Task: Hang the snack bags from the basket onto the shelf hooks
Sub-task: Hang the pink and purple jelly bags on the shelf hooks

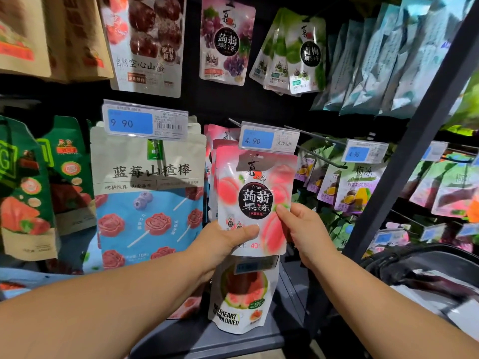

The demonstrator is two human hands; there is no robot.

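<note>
A pink peach jelly bag point(255, 193) is held upright in front of the shelf. My left hand point(223, 240) grips its lower left corner, thumb across the front. My right hand point(302, 226) pinches its right edge. The bag's top sits just under the 4.90 price tag point(268, 138) at the tip of a hook; whether the hole is on the hook cannot be seen. More pink bags of the same kind point(213, 156) hang behind it. The dark basket point(420, 263) lies at the lower right with pale bags inside.
A large blueberry hawthorn bag point(147, 193) hangs to the left under a 9.90 tag. Passion-fruit jelly bags point(355, 187) hang to the right behind a bare hook point(324, 159). A guava bag point(241, 296) hangs below. A dark shelf post point(414, 141) slants at right.
</note>
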